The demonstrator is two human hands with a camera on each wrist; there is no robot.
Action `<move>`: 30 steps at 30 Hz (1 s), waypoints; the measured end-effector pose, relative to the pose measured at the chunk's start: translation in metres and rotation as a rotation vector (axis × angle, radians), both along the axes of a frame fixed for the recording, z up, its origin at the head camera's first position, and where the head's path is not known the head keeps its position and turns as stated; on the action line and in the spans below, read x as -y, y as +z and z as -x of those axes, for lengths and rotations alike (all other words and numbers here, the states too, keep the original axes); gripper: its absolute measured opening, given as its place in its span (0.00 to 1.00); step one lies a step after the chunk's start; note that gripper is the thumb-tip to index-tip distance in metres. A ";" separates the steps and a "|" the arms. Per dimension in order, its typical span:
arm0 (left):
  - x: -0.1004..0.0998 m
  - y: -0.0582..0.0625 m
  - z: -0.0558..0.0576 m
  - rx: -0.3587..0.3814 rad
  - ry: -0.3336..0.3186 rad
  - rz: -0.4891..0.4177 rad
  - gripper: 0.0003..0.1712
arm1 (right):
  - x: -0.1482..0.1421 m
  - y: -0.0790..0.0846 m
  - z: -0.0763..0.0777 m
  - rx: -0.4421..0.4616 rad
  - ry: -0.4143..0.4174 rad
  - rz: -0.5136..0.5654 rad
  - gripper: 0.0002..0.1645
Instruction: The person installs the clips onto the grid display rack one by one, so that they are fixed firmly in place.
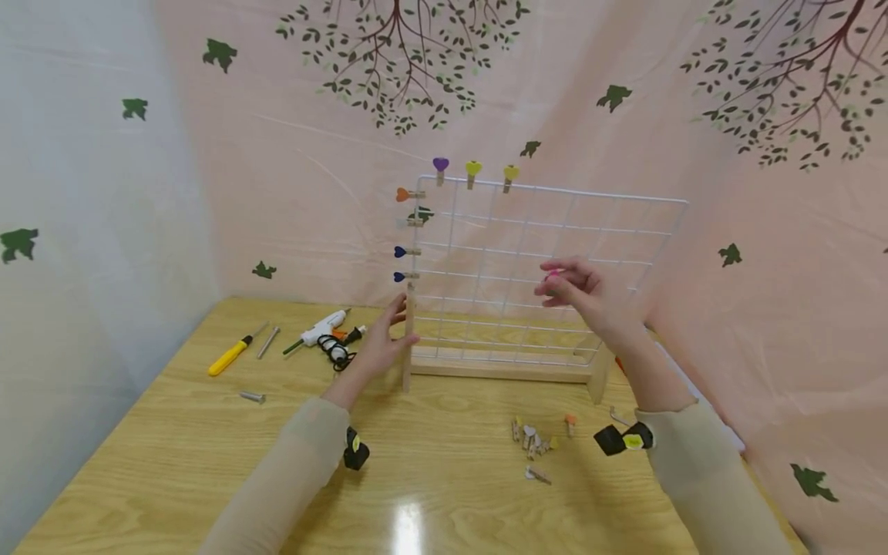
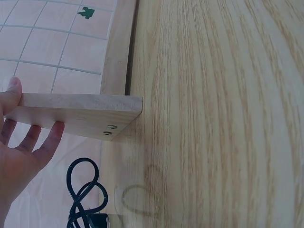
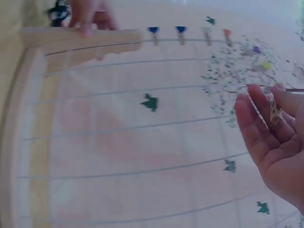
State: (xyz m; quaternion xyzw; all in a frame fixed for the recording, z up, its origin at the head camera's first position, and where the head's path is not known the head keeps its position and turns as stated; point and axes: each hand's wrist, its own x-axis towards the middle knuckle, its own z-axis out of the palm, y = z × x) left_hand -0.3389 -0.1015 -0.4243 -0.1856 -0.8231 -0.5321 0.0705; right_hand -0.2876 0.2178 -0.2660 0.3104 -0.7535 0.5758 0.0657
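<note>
My right hand (image 1: 593, 301) pinches a small wooden clothespin (image 3: 274, 110) with a pink heart, held in front of a white wire grid (image 1: 499, 372). With thumb and fingers on opposite faces, my left hand (image 1: 378, 344) grips the wooden side post (image 2: 85, 102) of the grid's stand. Along the grid's top edge sit a purple heart clothespin (image 1: 440, 165) and two yellow ones, the nearer to the corner a yellow heart clothespin (image 1: 473, 167). Down its left edge are an orange heart clothespin (image 1: 403, 194), a white one and two dark blue ones.
Loose heart clothespins (image 1: 530, 441) lie in front of the stand. At left are a yellow screwdriver (image 1: 227, 359), two bolts, one a short bolt (image 1: 253, 397), and a glue gun (image 1: 324, 327) with a coiled black cord (image 2: 84, 190). A patterned cloth hangs behind the table.
</note>
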 end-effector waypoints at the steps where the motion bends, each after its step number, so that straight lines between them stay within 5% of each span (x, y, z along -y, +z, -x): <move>1: 0.000 0.000 0.001 0.005 0.003 0.006 0.46 | 0.001 0.008 0.002 -0.016 0.022 0.038 0.11; 5: -0.001 0.001 0.001 0.016 0.015 0.028 0.46 | 0.006 0.043 0.010 -0.074 0.010 0.189 0.08; 12: -0.001 0.003 -0.001 0.022 0.020 0.022 0.46 | 0.014 0.092 0.025 -0.115 -0.196 0.334 0.15; 20: -0.002 0.003 -0.004 0.035 0.022 0.026 0.45 | 0.018 0.113 0.038 -0.089 -0.404 0.110 0.18; 30: -0.001 0.002 -0.002 0.040 0.030 0.031 0.45 | 0.019 0.112 0.048 -0.107 -0.534 -0.043 0.16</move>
